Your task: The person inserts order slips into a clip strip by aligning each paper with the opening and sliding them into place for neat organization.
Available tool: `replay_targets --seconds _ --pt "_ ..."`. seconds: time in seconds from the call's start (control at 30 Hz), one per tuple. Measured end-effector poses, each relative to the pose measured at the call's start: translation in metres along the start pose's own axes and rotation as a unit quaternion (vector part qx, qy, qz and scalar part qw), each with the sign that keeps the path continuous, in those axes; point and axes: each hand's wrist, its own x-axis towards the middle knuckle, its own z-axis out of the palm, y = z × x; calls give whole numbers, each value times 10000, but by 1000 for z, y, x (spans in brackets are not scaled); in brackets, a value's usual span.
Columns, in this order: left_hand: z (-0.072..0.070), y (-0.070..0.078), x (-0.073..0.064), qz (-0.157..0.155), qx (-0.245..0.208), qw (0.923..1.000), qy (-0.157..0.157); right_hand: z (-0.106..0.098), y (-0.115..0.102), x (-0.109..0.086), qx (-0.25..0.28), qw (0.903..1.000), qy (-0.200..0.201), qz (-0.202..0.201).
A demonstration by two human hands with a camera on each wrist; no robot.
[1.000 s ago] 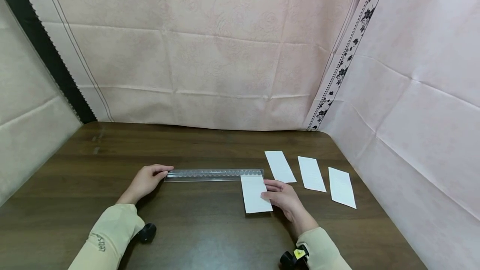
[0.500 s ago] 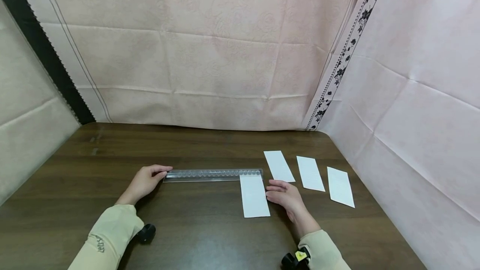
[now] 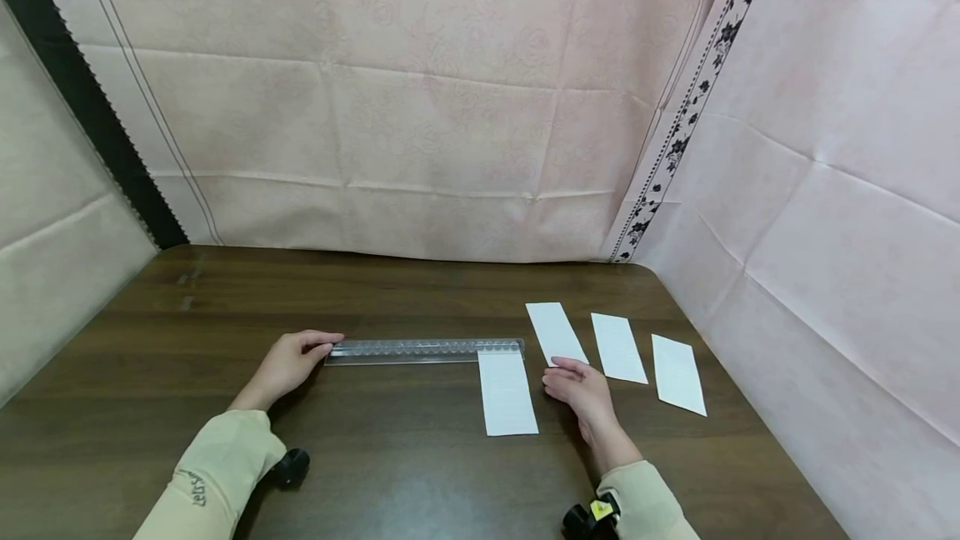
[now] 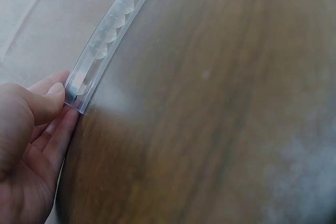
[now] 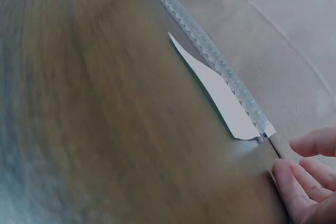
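Note:
In the head view, my left hand pinches the left end of a clear plastic ruler lying flat on the table. The left wrist view shows the thumb on top of the ruler's end and fingers beneath it. At the ruler's right end, a white paper card has its far edge overlapped by the see-through ruler. Right of this card is my right hand, holding nothing. Its fingertips are close to the near end of another white card. In the right wrist view, its thumb and fingers stand apart.
Two more white cards, a middle one and a right one, lie slanted on the brown wooden table. A pale cloth hangs behind the table, with further cloth on both sides.
My right hand has let go of the white card at the ruler and moved slightly right, away from it. That card now lies flat. The left hand and ruler stay put.

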Motion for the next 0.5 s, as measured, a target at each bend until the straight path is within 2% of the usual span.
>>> replay_targets --seconds 0.2,0.43,0.5 --pt "0 0 0 -21 6 10000 16 -1 0 4 -142 9978 610 -220" --pt "0 0 0 -42 23 10000 18 -3 0 11 -1135 9847 1283 -322" --pt "1 0 0 -61 25 10000 15 -3 0 12 -1270 9814 1398 -338"
